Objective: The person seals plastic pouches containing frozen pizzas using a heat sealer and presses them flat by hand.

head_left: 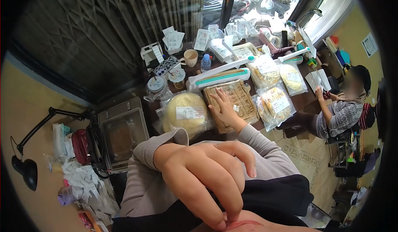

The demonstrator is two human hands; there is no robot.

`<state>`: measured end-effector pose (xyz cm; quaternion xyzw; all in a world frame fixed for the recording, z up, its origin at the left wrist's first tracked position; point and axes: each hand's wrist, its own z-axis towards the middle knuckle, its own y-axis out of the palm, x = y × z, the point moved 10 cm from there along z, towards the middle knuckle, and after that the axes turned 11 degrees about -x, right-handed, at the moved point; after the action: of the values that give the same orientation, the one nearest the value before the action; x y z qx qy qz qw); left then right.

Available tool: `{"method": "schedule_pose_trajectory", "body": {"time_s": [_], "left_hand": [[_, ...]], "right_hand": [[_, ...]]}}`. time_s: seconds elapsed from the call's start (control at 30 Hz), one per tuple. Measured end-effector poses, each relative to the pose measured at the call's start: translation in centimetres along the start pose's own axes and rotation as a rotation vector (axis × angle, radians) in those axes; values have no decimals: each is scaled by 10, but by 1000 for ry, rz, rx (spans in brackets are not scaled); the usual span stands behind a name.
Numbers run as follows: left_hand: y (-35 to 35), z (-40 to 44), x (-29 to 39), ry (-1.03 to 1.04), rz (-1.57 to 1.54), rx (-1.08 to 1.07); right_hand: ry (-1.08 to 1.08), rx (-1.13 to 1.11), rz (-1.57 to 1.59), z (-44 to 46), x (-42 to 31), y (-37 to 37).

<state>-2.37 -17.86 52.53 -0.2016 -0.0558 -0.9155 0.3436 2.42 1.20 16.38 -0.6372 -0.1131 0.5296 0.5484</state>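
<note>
My right hand [226, 109] lies with its fingers spread on top of a brown cardboard box [244, 118] with dark handwriting on it. My left hand [205, 170] is raised close to the camera, its fingers curled. Its fingertips touch skin at the bottom edge, the thumb is hidden, and I cannot see what lies between the fingers, if anything. Left of the box is a large round pale item [178, 126] in a clear labelled bag. Behind the box lies a white and teal bag sealer [219, 78]. Clear labelled bags of food [275, 107] sit to its right.
A mug [190, 57], a bottle [206, 62], jars [156, 84] and stacked paper slips [203, 39] crowd the back. A second sealer [292, 57] lies at the right. Another person [342, 112] sits there holding paper. At the left are a lidded case [125, 128] and a lamp [27, 172].
</note>
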Motion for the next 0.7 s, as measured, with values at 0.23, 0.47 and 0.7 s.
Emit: {"method": "schedule_pose_trajectory", "body": {"time_s": [0.23,0.47,0.7], "left_hand": [[1,-7,27,6,14,-34],[4,-12,50,36,109,-76],[0,-19,59,71,162,-79]], "right_hand": [[-37,-12,21,13,-30,4],[-85,18,-44,37,-41,-6],[-98,-14,-35,44,-57,-4]]}}
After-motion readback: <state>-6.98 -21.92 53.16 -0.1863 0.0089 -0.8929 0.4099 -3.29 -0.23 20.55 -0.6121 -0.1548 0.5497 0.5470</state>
